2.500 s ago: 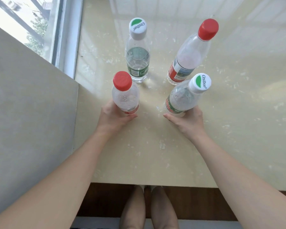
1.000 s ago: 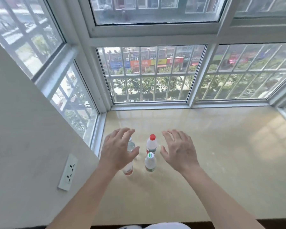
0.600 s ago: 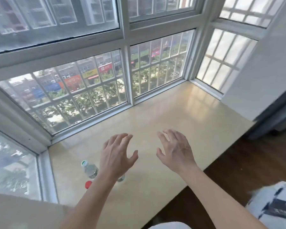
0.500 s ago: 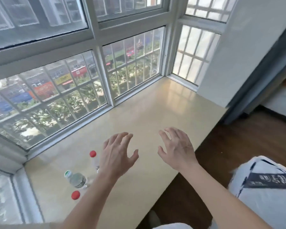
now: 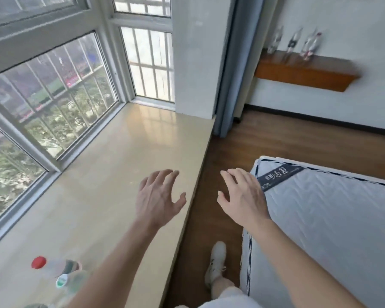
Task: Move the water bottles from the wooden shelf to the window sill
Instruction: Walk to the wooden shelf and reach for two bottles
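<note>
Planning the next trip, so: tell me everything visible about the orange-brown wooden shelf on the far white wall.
The orange-brown wooden shelf is a plain floating slab with a thick front edge. It looks smooth and varnished, and no brackets show. It is fixed to the white wall at upper right, beyond the blue curtain and above the dark wooden floor. Three clear plastic bottles stand upright on its left half, too blurred for detail. Its right half shows only bare wood. Nothing else touches it.

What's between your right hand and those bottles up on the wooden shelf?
Head view: mattress corner, then wooden floor and white wall under the wooden shelf.
</note>
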Tool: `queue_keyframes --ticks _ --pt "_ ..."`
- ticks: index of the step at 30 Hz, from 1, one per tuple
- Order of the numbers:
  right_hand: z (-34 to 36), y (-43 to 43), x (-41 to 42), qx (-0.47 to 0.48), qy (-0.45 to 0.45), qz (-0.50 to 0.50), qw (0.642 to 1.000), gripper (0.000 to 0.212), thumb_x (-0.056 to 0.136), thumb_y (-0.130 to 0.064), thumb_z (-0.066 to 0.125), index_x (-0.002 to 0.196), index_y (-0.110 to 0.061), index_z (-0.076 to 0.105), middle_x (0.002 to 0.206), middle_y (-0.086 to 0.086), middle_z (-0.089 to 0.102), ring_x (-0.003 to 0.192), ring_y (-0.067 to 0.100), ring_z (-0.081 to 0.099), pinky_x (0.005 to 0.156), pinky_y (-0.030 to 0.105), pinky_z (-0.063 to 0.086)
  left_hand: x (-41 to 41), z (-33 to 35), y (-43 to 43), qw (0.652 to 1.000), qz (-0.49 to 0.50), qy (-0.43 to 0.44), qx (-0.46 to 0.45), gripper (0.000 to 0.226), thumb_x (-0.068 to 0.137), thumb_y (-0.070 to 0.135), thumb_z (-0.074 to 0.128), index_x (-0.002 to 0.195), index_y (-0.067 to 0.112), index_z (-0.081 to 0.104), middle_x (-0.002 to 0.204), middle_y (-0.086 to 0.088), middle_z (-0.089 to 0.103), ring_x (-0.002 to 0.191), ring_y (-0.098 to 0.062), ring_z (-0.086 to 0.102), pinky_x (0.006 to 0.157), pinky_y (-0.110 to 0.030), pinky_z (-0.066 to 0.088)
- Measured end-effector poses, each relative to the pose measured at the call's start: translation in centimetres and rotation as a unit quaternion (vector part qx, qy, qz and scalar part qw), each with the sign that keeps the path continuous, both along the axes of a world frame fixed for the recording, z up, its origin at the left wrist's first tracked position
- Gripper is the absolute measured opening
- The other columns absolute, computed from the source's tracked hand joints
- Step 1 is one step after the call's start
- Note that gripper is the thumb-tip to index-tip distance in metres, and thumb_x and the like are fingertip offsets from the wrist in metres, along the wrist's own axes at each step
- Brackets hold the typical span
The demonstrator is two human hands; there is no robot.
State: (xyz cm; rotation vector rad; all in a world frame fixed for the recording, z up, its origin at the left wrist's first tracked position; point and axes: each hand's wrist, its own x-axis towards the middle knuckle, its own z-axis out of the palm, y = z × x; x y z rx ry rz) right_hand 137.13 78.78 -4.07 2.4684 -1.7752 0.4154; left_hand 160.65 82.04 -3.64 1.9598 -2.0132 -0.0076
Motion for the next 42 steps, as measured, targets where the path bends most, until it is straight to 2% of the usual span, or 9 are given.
queue_keyframes --ticks 8,13,20,27,33,38,42 --pt "-1.2 -6.8 -5.8 -0.008 -0.012 -0.048 0.999 0.047 0.087 -0.038 0.059 0.128 -0.016 0.062 0.125 0.006 0.063 0.121 0.027 0.057 0.103 0.045 0.048 -5.9 -0.9 -9.5 0.998 -0.055 -0.024 0.004 0.061 0.084 0.058 0.051 0.137 0.026 0.051 0.136 0.006 0.058 0.127 -0.022 0.05 0.103 -0.04 0.04" --pt "-2.0 -15.2 -10.3 -0.026 -0.031 -0.064 0.997 0.043 0.083 -0.033 0.064 0.122 -0.015 0.064 0.12 0.006 0.064 0.115 0.028 0.059 0.099 0.044 0.047 -10.8 -1.0 -18.7 0.997 -0.074 -0.022 0.005 0.058 0.083 0.055 0.052 0.134 0.027 0.053 0.134 0.007 0.058 0.125 -0.022 0.051 0.103 -0.04 0.041" --pt "-1.3 -27.0 -15.1 -0.032 -0.046 -0.056 0.997 0.043 0.083 -0.034 0.062 0.121 -0.014 0.063 0.119 0.006 0.063 0.117 0.029 0.058 0.101 0.046 0.047 -16.1 0.7 -30.7 0.997 -0.072 -0.024 -0.001 0.062 0.083 0.058 0.043 0.135 0.026 0.052 0.136 0.006 0.057 0.126 -0.022 0.05 0.103 -0.04 0.041" --pt "-0.7 -35.5 -17.5 -0.021 -0.052 -0.064 0.996 0.046 0.084 -0.036 0.062 0.126 -0.016 0.062 0.124 0.004 0.063 0.122 0.027 0.056 0.106 0.045 0.045 -18.8 1.3 -39.0 0.997 -0.071 -0.024 -0.007 0.062 0.082 0.058 0.044 0.134 0.026 0.053 0.136 0.005 0.057 0.126 -0.022 0.05 0.101 -0.041 0.042" --pt "-1.0 -42.2 -18.8 -0.021 -0.053 -0.077 0.995 0.043 0.083 -0.034 0.063 0.122 -0.015 0.063 0.12 0.005 0.063 0.118 0.028 0.057 0.104 0.046 0.046 -20.4 1.1 -46.3 0.996 -0.084 -0.03 -0.006 0.062 0.082 0.058 0.047 0.135 0.026 0.053 0.135 0.006 0.057 0.124 -0.021 0.052 0.1 -0.04 0.044" --pt "-1.2 -50.2 -20.1 -0.022 -0.05 -0.099 0.994 0.043 0.08 -0.032 0.068 0.12 -0.016 0.064 0.117 0.005 0.064 0.114 0.028 0.059 0.099 0.045 0.048 -22.0 1.1 -55.6 0.994 -0.111 -0.017 -0.017 0.057 0.08 0.056 0.045 0.126 0.024 0.056 0.126 0.006 0.06 0.116 -0.023 0.055 0.093 -0.04 0.047" --pt "-0.6 -57.8 -21.0 -0.028 -0.031 -0.13 0.991 0.041 0.08 -0.033 0.069 0.118 -0.016 0.065 0.116 0.004 0.065 0.113 0.027 0.06 0.098 0.045 0.048 -23.3 1.2 -64.2 0.99 -0.137 -0.018 -0.019 0.059 0.082 0.056 0.049 0.131 0.023 0.055 0.131 0.004 0.059 0.12 -0.024 0.054 0.095 -0.042 0.047"
